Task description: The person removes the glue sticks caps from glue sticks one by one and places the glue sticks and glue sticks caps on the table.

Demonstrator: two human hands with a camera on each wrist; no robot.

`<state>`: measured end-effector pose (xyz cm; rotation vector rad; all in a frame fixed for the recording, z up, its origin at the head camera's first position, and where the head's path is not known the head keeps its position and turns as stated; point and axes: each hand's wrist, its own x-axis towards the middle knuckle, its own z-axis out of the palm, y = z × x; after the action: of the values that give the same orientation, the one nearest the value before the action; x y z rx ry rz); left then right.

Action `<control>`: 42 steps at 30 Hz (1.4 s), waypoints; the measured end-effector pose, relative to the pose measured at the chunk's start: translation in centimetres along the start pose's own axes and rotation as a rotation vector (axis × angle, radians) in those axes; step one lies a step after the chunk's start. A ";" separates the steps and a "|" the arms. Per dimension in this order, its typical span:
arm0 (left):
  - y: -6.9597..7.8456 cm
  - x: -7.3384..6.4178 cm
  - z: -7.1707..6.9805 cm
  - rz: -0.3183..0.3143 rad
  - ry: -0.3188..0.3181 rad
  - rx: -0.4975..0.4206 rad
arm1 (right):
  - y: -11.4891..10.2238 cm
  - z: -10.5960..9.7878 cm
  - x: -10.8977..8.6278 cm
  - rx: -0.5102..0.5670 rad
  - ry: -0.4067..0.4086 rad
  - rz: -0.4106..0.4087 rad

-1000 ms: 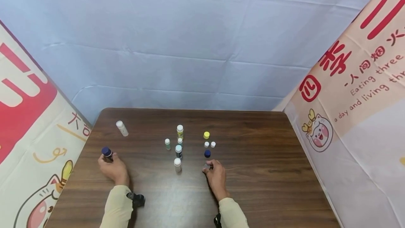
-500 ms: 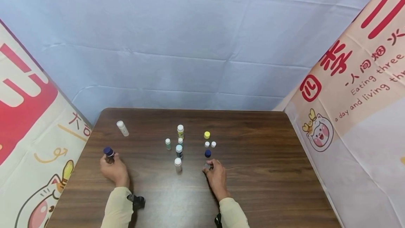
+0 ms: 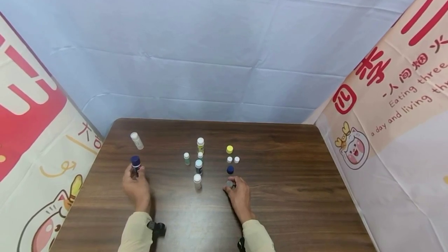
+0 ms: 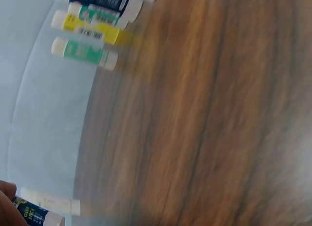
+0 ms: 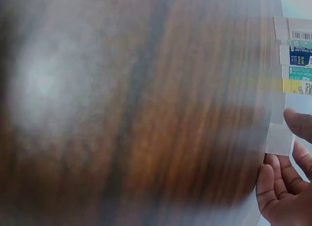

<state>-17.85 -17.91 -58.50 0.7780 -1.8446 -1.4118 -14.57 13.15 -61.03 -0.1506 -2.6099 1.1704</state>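
Observation:
My left hand (image 3: 137,188) grips an upright glue stick (image 3: 135,161) with a dark blue cap at the table's left side. The left wrist view shows the dark label of this glue stick (image 4: 32,212) beside my fingers (image 4: 7,206). Over on the right, my right hand (image 3: 239,196) rests low at the table, thumb and forefinger around a small greyish cap (image 3: 229,184). Seen from the right wrist, that cap (image 5: 280,139) is pale and ribbed. Farther off than the left hand stands a white glue stick (image 3: 137,141).
Several capped glue sticks stand mid-table, among them a yellow-labelled one (image 3: 200,145), a green one (image 3: 187,159), a navy-labelled one (image 3: 198,167) and a white one (image 3: 197,182). Beyond my right hand lie a yellow cap (image 3: 229,149), two white caps (image 3: 237,160) and a dark blue cap (image 3: 230,170).
My left hand has carried the dark blue glue stick to the right and slightly away from me, turning it more upright. The right hand has stayed at the greyish cap.

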 end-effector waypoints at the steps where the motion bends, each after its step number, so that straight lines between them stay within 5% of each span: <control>1: 0.1 -0.2 0.1 0.024 -0.011 0.007 | -0.1 0.0 -0.1 0.000 0.002 0.003; 9: 1.2 -2.2 0.7 0.194 -0.076 0.047 | -0.7 -0.5 -0.2 0.034 0.073 0.021; 18: 3.1 -3.7 1.4 0.251 -0.160 0.017 | -2.1 -1.4 0.4 0.091 0.122 -0.005; 33: 4.4 -5.7 2.5 0.347 -0.211 0.003 | -4.2 -2.0 1.2 0.184 0.134 -0.020; 42: 5.1 -7.3 3.5 0.520 -0.247 0.014 | -6.5 -2.1 1.2 0.277 0.078 0.008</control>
<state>-16.69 -8.97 -55.33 0.1050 -2.0486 -1.1886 -14.97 10.58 -54.63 -0.1462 -2.3535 1.4817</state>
